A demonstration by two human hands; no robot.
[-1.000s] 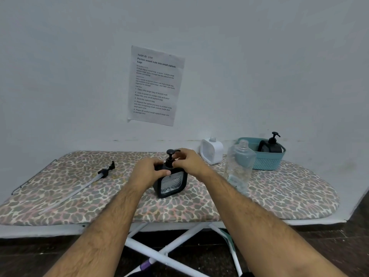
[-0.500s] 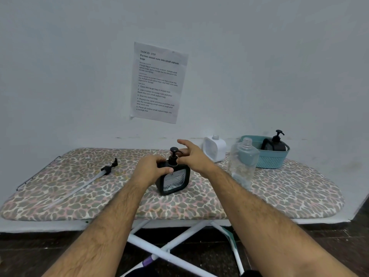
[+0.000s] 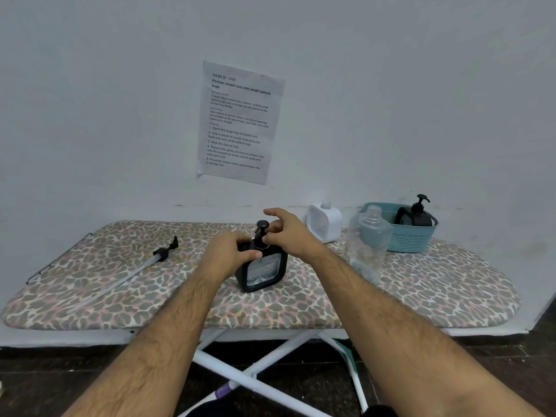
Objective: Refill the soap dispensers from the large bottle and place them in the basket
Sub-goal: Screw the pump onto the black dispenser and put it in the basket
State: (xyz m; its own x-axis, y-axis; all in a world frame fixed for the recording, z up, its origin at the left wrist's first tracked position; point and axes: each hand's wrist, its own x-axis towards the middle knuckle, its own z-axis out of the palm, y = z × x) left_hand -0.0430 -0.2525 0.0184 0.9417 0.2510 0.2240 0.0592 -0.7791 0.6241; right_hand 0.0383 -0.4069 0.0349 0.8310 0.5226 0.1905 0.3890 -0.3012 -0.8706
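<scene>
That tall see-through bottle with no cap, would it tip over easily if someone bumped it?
Probably. The clear bottle stands tall and narrow on a padded ironing board, and looks nearly empty, so likely light. With its neck open, any liquid left could spill. Its plastic looks thin, perhaps squashy.

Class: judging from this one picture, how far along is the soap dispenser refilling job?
Done: one black pump dispenser sits in the teal basket. In hand: left hand steadies the black square dispenser; right hand works its pump. Left: basketing it, and the capless white dispenser, with a loose pump lying on the board.
</scene>
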